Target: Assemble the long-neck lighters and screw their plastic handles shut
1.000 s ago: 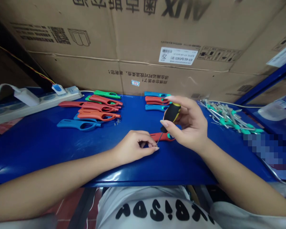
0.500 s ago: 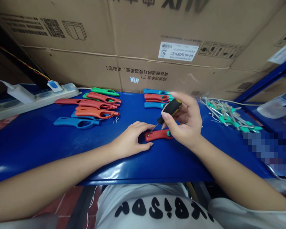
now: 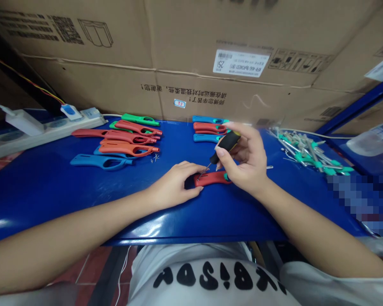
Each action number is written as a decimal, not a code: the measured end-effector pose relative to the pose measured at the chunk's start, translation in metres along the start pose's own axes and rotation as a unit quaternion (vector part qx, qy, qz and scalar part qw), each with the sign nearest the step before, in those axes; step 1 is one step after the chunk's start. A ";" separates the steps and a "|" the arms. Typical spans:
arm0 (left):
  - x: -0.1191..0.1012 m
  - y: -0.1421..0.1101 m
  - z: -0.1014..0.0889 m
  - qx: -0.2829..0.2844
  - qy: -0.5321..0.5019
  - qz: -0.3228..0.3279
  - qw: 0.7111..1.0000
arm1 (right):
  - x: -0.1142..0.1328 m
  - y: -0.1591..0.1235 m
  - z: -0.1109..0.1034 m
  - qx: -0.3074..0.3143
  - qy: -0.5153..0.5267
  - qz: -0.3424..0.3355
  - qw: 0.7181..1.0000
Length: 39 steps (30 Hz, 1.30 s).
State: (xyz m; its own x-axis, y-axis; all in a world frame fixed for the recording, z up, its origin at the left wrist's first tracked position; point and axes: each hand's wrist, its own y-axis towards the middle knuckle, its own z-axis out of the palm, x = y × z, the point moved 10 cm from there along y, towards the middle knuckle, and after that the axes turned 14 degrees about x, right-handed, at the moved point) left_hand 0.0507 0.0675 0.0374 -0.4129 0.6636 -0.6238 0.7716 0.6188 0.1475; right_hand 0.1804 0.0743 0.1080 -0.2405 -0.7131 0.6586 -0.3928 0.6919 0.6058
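A red long-nosed gas lighter with a teal trigger lies on the blue tabletop in front of me. My left hand holds its rounded left end between thumb and fingers. In my right hand is a screwdriver with a black and yellow handle, slanted down to the left. The screwdriver's tip meets the lighter near that left end. My right hand covers the lighter's other part, and a bit of metal tube shows beyond it. Behind, three lighters, blue and red, lie side by side, partly hidden by my right hand.
Several red, orange, green and blue lighter shells lie at the left, with small white pieces beside them. A heap of metal tubes with teal parts is at the right. A power strip and a large cardboard box border the table.
The view has tilted slightly. Both hands keep their places at the lighter, and the screwdriver's tip stays at its left end.
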 end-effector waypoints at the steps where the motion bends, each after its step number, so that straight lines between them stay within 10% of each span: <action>1: 0.000 0.000 0.000 0.001 0.001 0.000 1.000 | 0.001 0.000 0.000 -0.001 -0.008 -0.013 1.000; 39: -0.002 0.001 -0.001 0.009 -0.039 0.009 0.999 | 0.019 0.000 0.018 0.119 -0.048 -0.079 0.989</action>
State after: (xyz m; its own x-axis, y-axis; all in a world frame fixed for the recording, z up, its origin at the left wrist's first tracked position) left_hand 0.0518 0.0668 0.0392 -0.3601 0.6390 -0.6797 0.7870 0.5993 0.1464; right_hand 0.1602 0.0590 0.1123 -0.2381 -0.8253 0.5120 -0.6268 0.5333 0.5681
